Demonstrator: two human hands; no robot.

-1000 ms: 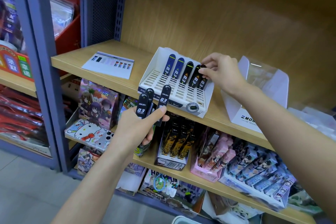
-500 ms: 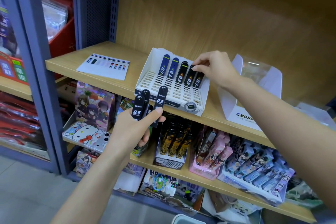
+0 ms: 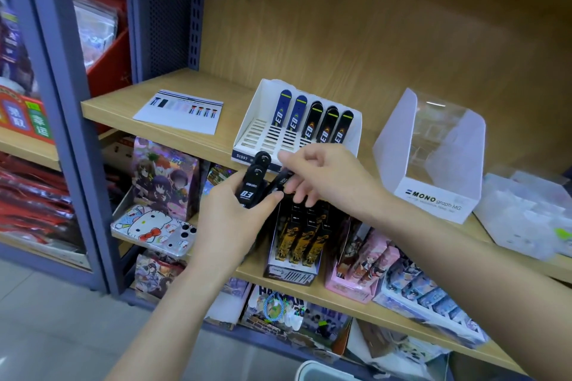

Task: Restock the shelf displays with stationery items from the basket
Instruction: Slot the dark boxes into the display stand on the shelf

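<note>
A white slotted display tray (image 3: pixel 251 133) stands on the upper wooden shelf (image 3: pixel 123 108), with several dark lead cases (image 3: pixel 312 120) standing upright in its back row. In front of the tray's lower edge, my left hand (image 3: pixel 229 219) grips a bunch of black "0.3" lead cases (image 3: pixel 252 185). My right hand (image 3: pixel 325 176) reaches across to that bunch and pinches one black case (image 3: pixel 283 179) at its right side. The right hand's fingers hide the lower part of that case.
A printed card (image 3: pixel 179 111) lies left of the tray. An open MONO box (image 3: pixel 433 195) stands to its right, then clear packets (image 3: pixel 526 213). Lower shelves hold boxed pens (image 3: pixel 297 241) and character goods. A basket rim (image 3: pixel 322 373) shows at the bottom edge.
My right hand left the tray's back row and came down to the bunch in my left hand, taking hold of one case. One more case now stands in the tray.
</note>
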